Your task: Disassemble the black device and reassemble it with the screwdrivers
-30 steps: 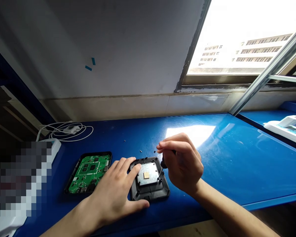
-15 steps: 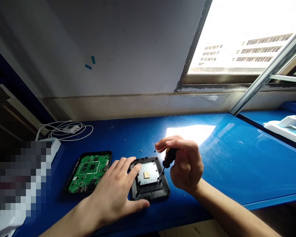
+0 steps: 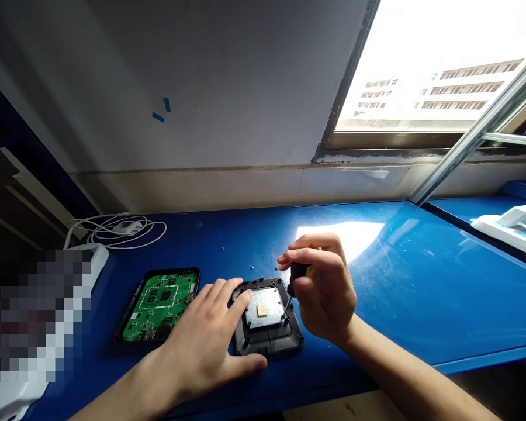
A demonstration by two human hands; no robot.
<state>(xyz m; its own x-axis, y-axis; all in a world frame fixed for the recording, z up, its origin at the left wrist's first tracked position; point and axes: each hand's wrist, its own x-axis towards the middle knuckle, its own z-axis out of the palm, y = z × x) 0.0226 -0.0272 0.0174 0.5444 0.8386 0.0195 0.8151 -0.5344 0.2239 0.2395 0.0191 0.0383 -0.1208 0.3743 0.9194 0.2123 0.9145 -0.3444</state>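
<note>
A black plastic cover [image 3: 269, 345] lies on the blue table with a silver metal plate [image 3: 269, 297] at its middle; a small beige pad [image 3: 262, 310] sits on the plate. My left hand [image 3: 210, 321] spans the cover's left side, fingers spread, thumb along the near edge and index fingertip at the plate, holding it steady. My right hand [image 3: 326, 286] is closed around a black and yellow screwdriver [image 3: 300, 271]. Its slanted shaft reaches the plate's right edge, by a screw post. The exact tip contact is too small to tell.
Left of my left hand lies a black shell with a green circuit board [image 3: 158, 301]. Several tiny screws [image 3: 251, 267] are scattered beyond the cover. A coiled white cable [image 3: 129, 228] lies at the back left. A power strip [image 3: 508, 230] stands at the far right.
My right hand has turned on the screwdriver, its fingers shifting around the handle, while the shaft stays at the plate's right edge. My left hand keeps its place on the cover.
</note>
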